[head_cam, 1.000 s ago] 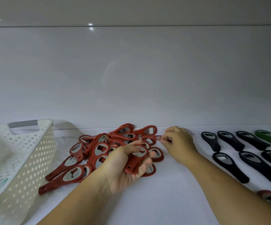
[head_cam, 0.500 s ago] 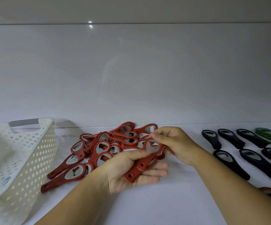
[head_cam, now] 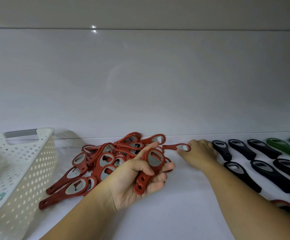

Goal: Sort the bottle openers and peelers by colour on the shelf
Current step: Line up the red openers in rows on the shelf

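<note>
On the white shelf (head_cam: 184, 213), sorting reds: the left hand (head_cam: 132, 184) clutches red plastic bottle openers (head_cam: 155, 157); the right hand (head_cam: 199, 155) pinches one red opener (head_cam: 172, 146) (lay it flat next, probably).

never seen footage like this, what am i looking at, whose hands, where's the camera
No machine here: these are a person's two bare hands, filmed by one wide-angle camera worn on the head, looking forward and down. The left hand grips a small stack of red plastic bottle openers with metal insets. The right hand holds a single red opener by its head. On the white shelf lie a pile of red openers, rows of black openers, some green openers, and a white perforated plastic basket at the left.
</note>
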Motion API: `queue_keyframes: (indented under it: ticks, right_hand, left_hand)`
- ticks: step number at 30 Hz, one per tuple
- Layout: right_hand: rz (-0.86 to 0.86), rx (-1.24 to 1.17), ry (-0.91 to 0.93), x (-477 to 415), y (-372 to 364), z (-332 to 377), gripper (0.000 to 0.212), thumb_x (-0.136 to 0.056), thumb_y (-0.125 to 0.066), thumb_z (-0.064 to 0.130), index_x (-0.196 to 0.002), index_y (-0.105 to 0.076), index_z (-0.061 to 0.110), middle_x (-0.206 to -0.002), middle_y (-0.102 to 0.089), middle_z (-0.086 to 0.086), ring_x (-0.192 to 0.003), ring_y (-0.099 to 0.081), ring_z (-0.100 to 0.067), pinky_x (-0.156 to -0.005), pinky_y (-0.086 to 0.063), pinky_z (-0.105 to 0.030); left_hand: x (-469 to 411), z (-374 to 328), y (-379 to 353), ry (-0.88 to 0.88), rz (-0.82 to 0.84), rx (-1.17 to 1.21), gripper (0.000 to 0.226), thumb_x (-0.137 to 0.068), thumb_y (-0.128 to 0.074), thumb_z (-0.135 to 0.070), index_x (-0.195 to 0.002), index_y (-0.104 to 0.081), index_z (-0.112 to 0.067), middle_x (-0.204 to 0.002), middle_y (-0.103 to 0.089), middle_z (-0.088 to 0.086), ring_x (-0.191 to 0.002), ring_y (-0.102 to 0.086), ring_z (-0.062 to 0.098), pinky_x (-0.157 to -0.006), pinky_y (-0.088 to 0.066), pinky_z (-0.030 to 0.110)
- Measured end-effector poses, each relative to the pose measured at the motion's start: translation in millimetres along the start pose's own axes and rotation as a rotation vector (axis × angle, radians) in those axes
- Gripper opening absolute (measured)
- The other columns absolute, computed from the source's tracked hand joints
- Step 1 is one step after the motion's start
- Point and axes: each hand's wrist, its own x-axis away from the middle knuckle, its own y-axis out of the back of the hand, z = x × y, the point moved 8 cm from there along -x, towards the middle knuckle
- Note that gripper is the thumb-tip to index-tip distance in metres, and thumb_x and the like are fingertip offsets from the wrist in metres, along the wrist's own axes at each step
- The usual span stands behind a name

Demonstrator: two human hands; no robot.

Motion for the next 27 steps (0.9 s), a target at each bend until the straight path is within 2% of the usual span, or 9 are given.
queue_keyframes:
  ticks: [4,6,8,10,12,16,20,23,27]
  right_hand:
    - [-0.07,-0.335,-0.007,2.0,10.6,-4.5,0.035,-0.079,-0.068,0.047,-0.098,-0.056,0.02,-0.104,-0.061,-0.002,-0.097,-0.056,-0.024,-0.079,-0.048,-0.032]
    - [-0.112,-0.557,0.006,3.8,15.9,-4.8,0.018,-0.084,-0.068,0.028,-0.091,-0.054,0.018,-0.095,-0.063,-0.003,-0.086,-0.058,-0.024,-0.073,-0.047,-0.031]
    - [-0.186,-0.639,0.02,3.5,21.6,-6.9,0.009,-0.087,-0.064,0.021,-0.087,-0.055,0.019,-0.091,-0.063,-0.001,-0.086,-0.06,-0.025,-0.073,-0.048,-0.033]
    - [-0.265,-0.738,0.032,4.0,28.4,-8.7,0.006,-0.088,-0.062,0.015,-0.086,-0.059,0.02,-0.088,-0.065,0.0,-0.087,-0.061,-0.025,-0.076,-0.049,-0.034]
    - [-0.294,-0.966,0.054,6.0,34.1,-5.7,0.01,-0.088,-0.06,0.009,-0.087,-0.065,0.018,-0.084,-0.068,-0.001,-0.08,-0.062,-0.02,-0.072,-0.049,-0.03]
    - [-0.003,-1.36,0.098,24.0,33.3,20.0,0.018,-0.093,-0.056,0.006,-0.087,-0.069,0.016,-0.074,-0.066,0.001,-0.049,-0.043,-0.004,-0.045,-0.034,-0.016]
    - [0.318,-1.323,0.29,54.2,30.2,62.7,0.019,-0.093,-0.054,0.003,-0.088,-0.07,0.012,-0.071,-0.068,-0.002,-0.04,-0.033,-0.006,-0.038,-0.026,-0.014]
    - [0.319,-1.093,0.411,71.2,39.6,89.9,0.017,-0.091,-0.06,0.006,-0.086,-0.07,0.018,-0.06,-0.067,0.005,-0.036,-0.038,-0.004,-0.037,-0.03,-0.015]
    - [0.3,-1.012,0.476,88.2,53.8,108.6,0.018,-0.086,-0.066,0.005,-0.084,-0.072,0.022,-0.062,-0.062,0.002,-0.042,-0.048,-0.005,-0.04,-0.04,-0.018]
  left_hand:
    - [-4.7,2.7,3.5,0.037,-0.019,0.09,0.053,-0.073,-0.061,-0.002,-0.123,-0.052,-0.019,-0.082,-0.057,0.016,-0.045,-0.048,0.014,-0.028,-0.039,0.018]
    - [-7.1,2.3,7.1,0.059,-0.027,0.139,0.035,-0.083,-0.066,-0.016,-0.115,-0.051,-0.017,-0.074,-0.051,0.011,-0.041,-0.041,0.011,-0.024,-0.032,0.015]
    - [-8.4,-0.1,13.3,0.057,-0.066,0.138,0.029,-0.083,-0.062,-0.028,-0.108,-0.055,-0.016,-0.07,-0.049,0.009,-0.041,-0.042,0.011,-0.027,-0.035,0.016]
    - [-7.6,-2.8,20.3,0.032,-0.157,0.134,0.03,-0.083,-0.06,-0.033,-0.103,-0.06,-0.011,-0.067,-0.051,0.011,-0.05,-0.055,0.02,-0.04,-0.054,0.028]
    - [-4.5,-7.7,29.9,-0.036,-0.289,0.089,0.032,-0.09,-0.057,-0.033,-0.103,-0.062,-0.004,-0.073,-0.061,0.017,-0.072,-0.068,0.034,-0.067,-0.06,0.045]
    - [-0.4,-20.8,38.6,-0.158,-0.387,-0.136,0.038,-0.095,-0.051,-0.036,-0.119,-0.058,-0.008,-0.103,-0.071,0.02,-0.096,-0.069,0.035,-0.079,-0.057,0.043]
    - [1.1,-17.5,28.2,-0.124,-0.304,-0.264,0.046,-0.093,-0.047,-0.044,-0.122,-0.057,-0.01,-0.109,-0.069,0.02,-0.103,-0.067,0.035,-0.088,-0.054,0.047]
    - [1.8,-13.7,9.9,-0.133,-0.173,-0.309,0.041,-0.089,-0.05,-0.044,-0.116,-0.061,-0.015,-0.112,-0.068,0.02,-0.099,-0.068,0.033,-0.086,-0.055,0.045]
    - [1.6,-19.9,3.2,-0.222,-0.142,-0.325,0.026,-0.095,-0.053,-0.018,-0.12,-0.054,-0.017,-0.095,-0.07,0.016,-0.064,-0.066,0.02,-0.058,-0.058,0.029]
